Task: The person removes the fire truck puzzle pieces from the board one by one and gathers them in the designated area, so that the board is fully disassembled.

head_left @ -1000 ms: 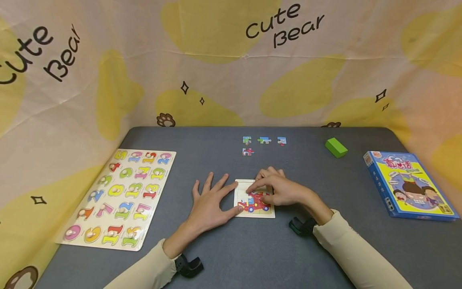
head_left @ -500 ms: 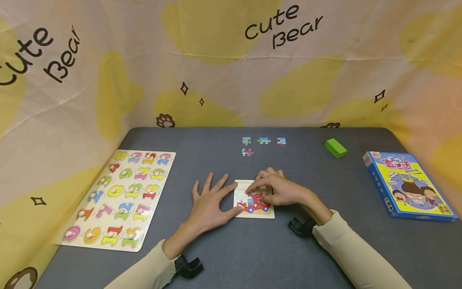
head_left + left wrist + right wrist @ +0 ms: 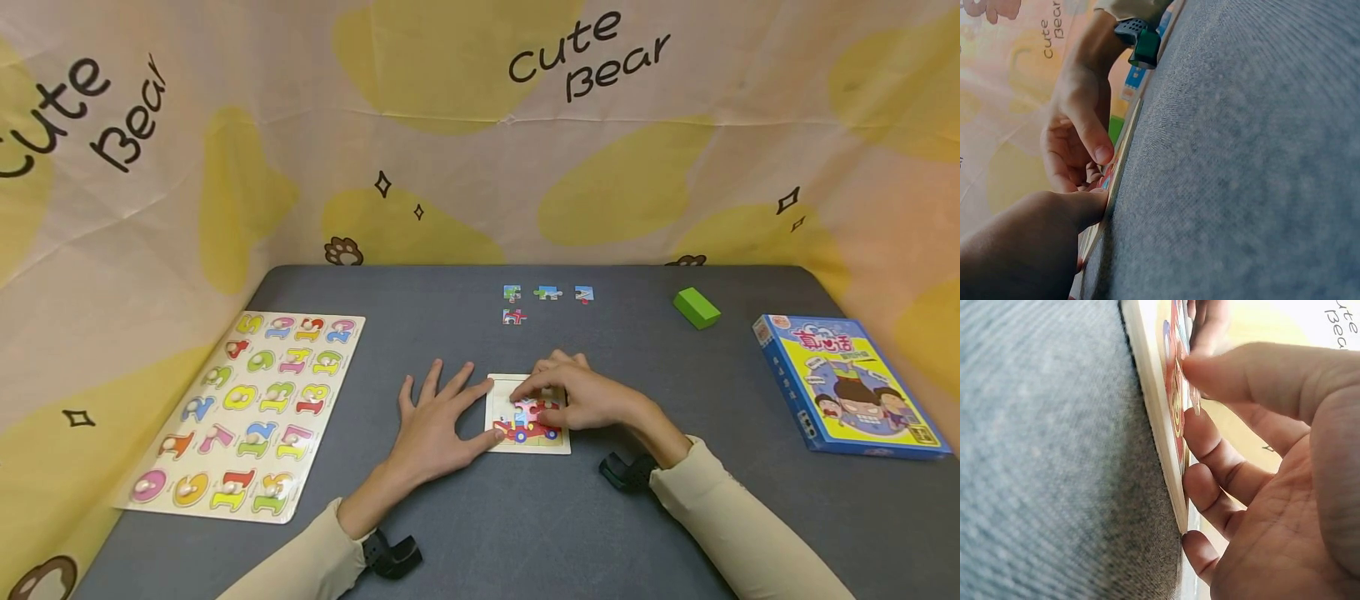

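In the head view, a small wooden puzzle board [image 3: 501,396] with a red vehicle picture lies in the middle of the table. My left hand [image 3: 438,425] lies spread at its left, thumb and index fingertip touching the left edge. Over the board's right half, my right hand [image 3: 588,396] bends its fingers, with thumb and index on either side of a puzzle piece [image 3: 525,411] that looks slightly raised. In the right wrist view, the thumb [image 3: 1222,375] is close to a thin piece edge [image 3: 1195,400] above the board. The fingers partly hide the piece.
Several loose jigsaw pieces [image 3: 548,292] lie beyond the board. A number puzzle board [image 3: 300,450] lies at the left. At the right are a green block [image 3: 697,308] and a blue-edged box [image 3: 851,387]. A patterned cloth [image 3: 450,142] hangs behind the table.
Between the right thumb and index finger, the puzzle piece now shows a paler, shifted surface, as if tilted up. The left hand and the board have stayed in place.
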Available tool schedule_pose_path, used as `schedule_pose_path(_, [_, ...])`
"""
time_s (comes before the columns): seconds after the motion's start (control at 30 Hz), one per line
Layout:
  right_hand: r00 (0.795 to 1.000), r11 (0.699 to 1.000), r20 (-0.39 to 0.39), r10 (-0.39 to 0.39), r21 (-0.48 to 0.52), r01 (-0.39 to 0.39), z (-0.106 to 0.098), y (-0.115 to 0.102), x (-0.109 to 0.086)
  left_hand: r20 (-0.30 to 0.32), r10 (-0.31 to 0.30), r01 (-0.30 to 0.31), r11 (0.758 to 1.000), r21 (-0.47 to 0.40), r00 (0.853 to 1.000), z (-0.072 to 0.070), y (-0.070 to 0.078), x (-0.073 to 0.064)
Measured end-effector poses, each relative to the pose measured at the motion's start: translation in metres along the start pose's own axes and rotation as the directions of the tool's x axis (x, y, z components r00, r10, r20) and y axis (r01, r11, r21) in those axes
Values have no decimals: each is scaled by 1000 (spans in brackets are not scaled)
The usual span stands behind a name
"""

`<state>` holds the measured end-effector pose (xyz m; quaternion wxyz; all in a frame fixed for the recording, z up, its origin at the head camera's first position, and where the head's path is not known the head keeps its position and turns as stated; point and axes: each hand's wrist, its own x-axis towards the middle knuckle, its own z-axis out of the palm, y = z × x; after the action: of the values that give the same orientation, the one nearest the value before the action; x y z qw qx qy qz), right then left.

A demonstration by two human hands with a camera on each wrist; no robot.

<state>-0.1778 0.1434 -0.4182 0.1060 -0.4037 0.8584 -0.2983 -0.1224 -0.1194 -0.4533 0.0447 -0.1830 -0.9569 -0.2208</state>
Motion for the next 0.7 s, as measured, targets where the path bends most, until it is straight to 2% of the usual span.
schedule_pose_path(0.4, [1000,1000,-12,-4,-6,4,3,-1,1,-24,15,-15,1000,10,1000,0,0,-1])
schedule_pose_path(0.7, [1000,1000,-23,-7,-19,6,3,1,1,-5,4,-4,1000,3,1000,1,-1,0])
